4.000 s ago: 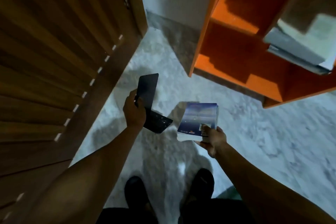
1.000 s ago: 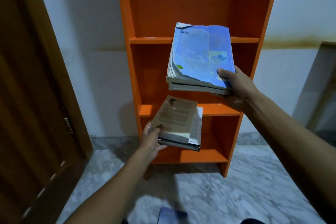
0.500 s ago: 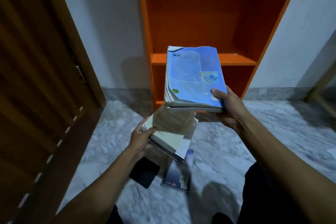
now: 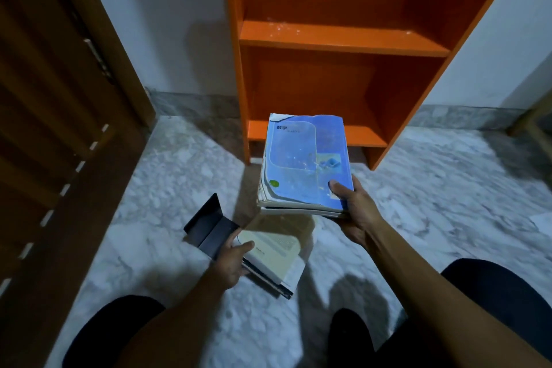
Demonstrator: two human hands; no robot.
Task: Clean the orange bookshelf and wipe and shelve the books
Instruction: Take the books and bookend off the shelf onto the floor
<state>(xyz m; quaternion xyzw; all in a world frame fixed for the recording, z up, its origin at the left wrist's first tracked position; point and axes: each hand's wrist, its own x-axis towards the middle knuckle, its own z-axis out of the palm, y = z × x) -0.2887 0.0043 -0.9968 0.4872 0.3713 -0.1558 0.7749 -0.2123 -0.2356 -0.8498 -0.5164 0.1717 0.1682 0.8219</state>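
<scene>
A grey-white marble floor [image 4: 179, 176] runs to a white wall, where the orange bookshelf [image 4: 337, 39] stands with bare shelves, white specks on its middle board. A dark wooden door [image 4: 59, 98] is left of the bookshelf. Since half a second ago, both hands have sunk lower before the bookshelf. The right hand [image 4: 355, 212] has its grip closed on the blue books [image 4: 304, 164], held in front of the bottom shelf. The left hand [image 4: 230, 260] grips the pale books [image 4: 274, 254], below the blue ones near the floor, beside a black bookend [image 4: 209, 224]. The blue cover bears two characters, too small to read surely.
</scene>
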